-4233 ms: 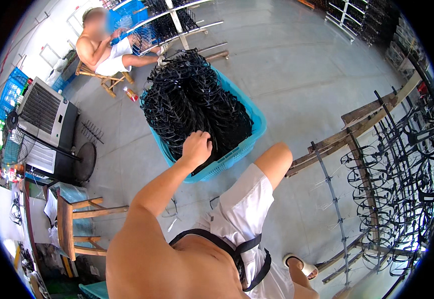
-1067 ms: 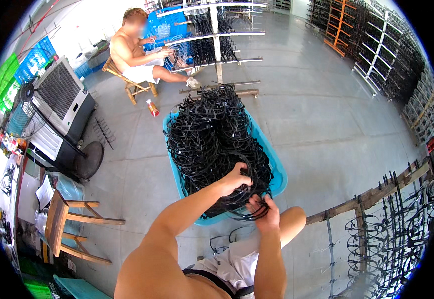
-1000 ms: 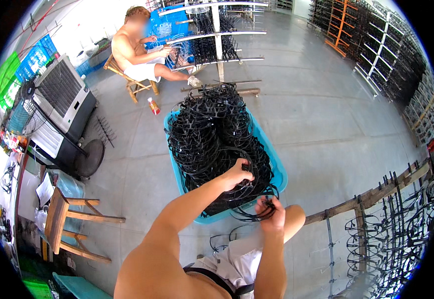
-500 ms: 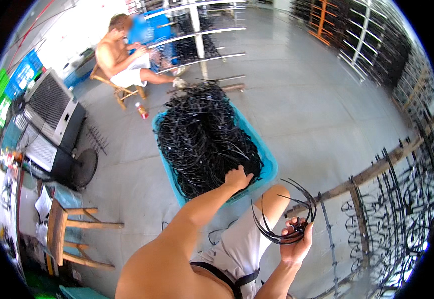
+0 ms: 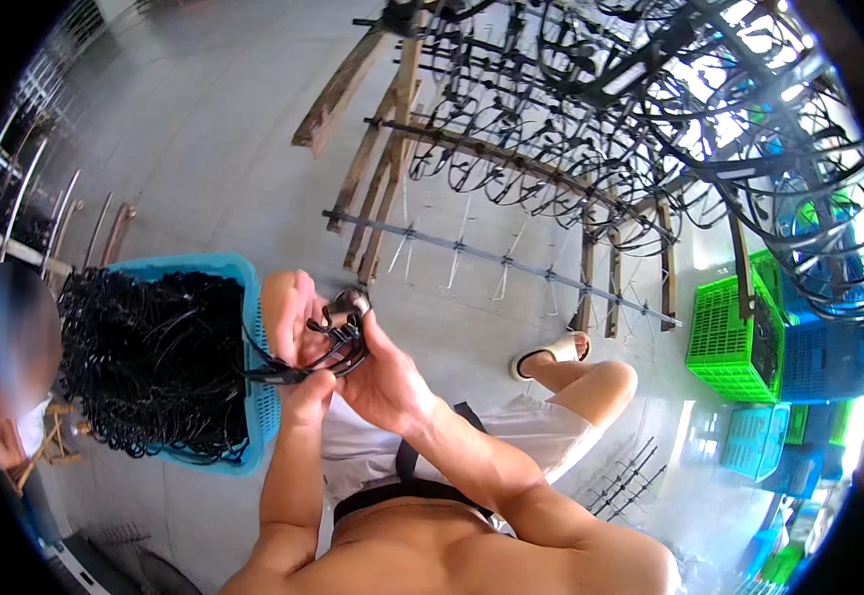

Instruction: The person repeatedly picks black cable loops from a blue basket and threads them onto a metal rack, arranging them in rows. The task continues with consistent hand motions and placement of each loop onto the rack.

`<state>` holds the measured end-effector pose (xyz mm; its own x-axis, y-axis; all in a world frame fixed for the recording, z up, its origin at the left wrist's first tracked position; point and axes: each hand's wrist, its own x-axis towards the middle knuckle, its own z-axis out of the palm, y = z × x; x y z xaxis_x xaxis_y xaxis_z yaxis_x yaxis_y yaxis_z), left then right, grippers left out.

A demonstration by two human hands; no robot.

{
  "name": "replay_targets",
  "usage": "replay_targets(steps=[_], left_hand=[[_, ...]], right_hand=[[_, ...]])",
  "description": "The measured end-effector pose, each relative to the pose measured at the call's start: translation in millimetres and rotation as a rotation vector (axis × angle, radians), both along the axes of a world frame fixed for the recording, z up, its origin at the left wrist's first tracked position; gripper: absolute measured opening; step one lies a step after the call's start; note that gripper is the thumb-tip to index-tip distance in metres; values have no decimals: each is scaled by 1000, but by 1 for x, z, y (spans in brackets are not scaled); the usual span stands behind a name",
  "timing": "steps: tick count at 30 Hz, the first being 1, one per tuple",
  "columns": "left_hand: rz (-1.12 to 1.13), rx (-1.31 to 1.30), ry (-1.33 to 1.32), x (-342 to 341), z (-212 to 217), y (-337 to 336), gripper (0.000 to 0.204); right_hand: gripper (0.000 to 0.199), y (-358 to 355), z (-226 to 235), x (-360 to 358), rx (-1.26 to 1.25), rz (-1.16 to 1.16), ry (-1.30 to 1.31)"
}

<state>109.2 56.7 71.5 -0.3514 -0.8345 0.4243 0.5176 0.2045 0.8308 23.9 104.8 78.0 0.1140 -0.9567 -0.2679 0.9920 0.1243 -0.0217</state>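
My left hand (image 5: 291, 317) and my right hand (image 5: 384, 382) are close together in front of my lap. Between them is a small bunch of thin, glossy black curved bands (image 5: 343, 347). The left thumb and fingers close on the ends to the left, while the right hand grips the coiled part. How many bands there are is hard to make out. Left of my hands, a blue plastic basket (image 5: 253, 397) holds a tangled heap of similar black bands (image 5: 164, 347). My left forearm passes close to the basket's right edge.
Wooden racks (image 5: 511, 159) hung with black hoops fill the upper right. Green crates (image 5: 735, 337) and blue crates (image 5: 824, 362) are stacked at the right. Another person (image 5: 0, 441) sits at the far left. A spiked metal rod (image 5: 630, 481) lies on the floor at lower right.
My view has turned right. My left hand has left the heap in the basket and come to the right hand, and both now hold the black bands.
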Motion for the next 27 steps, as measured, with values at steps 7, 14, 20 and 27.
replay_targets(steps=[7,14,20,27], left_hand=[[-291,597,353,-5,-8,-20,42],[-239,572,199,-4,-6,-24,31],[-308,239,157,4,-2,-27,29],[0,-151,-636,17,-2,-58,36]], right_hand=[[38,42,5,-50,177,-153,1608],[38,11,1,-33,-77,-114,1681],[45,8,-3,-49,-239,-263,988],[33,7,21,-91,-402,325,125]])
